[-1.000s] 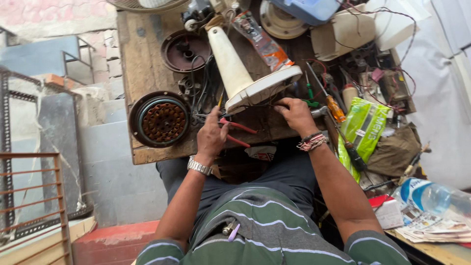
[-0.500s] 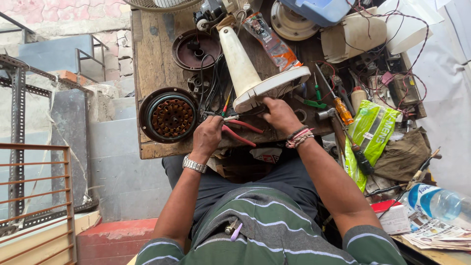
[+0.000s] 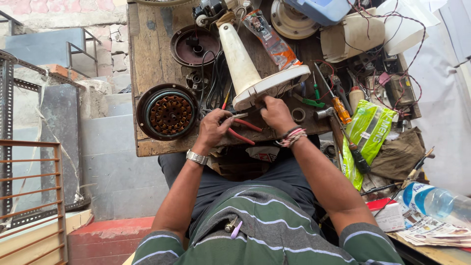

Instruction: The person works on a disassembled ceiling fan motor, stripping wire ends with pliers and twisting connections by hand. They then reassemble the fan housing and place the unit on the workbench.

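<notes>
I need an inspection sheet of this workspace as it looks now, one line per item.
Surface: worn wooden workbench, crowded.
Job's things: red-handled pliers in left hand; cream conical fan stand lying tilted, right hand at its round base.
Clutter: round copper-wound motor stator, dark round motor cover, orange-handled screwdriver, hammer, green plastic packet, clear plastic bottle.
Grippers: left fingers closed on the pliers; right fingers curled at the base rim, grip unclear.
Cables: black wires beside the stand; thin red wires at far right.
Surroundings: grey concrete steps, metal railing.
</notes>
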### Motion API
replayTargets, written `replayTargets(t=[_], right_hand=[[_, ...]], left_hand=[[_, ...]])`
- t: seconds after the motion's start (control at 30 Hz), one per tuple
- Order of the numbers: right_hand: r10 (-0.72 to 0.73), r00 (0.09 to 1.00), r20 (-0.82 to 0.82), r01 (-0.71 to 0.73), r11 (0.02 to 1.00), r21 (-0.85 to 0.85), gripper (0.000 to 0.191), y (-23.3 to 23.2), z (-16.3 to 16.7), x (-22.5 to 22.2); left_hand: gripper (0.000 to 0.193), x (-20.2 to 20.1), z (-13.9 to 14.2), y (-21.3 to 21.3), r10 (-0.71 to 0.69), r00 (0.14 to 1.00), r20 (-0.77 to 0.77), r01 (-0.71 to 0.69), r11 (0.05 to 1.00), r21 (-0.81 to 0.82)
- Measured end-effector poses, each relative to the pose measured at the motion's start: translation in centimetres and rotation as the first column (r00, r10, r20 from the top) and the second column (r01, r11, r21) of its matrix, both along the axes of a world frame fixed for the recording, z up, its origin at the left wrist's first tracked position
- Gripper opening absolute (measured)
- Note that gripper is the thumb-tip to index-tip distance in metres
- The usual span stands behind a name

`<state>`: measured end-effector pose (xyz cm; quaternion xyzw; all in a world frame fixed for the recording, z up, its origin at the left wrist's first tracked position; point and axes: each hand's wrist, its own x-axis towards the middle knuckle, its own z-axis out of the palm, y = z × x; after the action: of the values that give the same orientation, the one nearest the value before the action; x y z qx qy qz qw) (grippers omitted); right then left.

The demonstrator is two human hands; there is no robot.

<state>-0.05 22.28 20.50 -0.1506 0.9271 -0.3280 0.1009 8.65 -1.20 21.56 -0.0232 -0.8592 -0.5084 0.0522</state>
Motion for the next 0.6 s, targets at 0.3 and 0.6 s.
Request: replayTargets(t=[0.3, 0.6], right_hand=[[0.111, 0.992, 0.057, -0.102, 0.984, -0.146, 0.024, -0.8, -0.4, -1.6], [0.122, 0.989, 0.084, -0.107, 0.980, -0.166, 0.026, -1.4, 0.5, -2.2]], left_hand=[[0.015, -1.2, -3.4, -1.0, 0.006, 1.000, -0.022, -0.015, 0.916, -0.401], [0.020, -1.4, -2.6, 0.6, 0.184, 0.982, 0.029, -0.166, 0.936, -0.310]])
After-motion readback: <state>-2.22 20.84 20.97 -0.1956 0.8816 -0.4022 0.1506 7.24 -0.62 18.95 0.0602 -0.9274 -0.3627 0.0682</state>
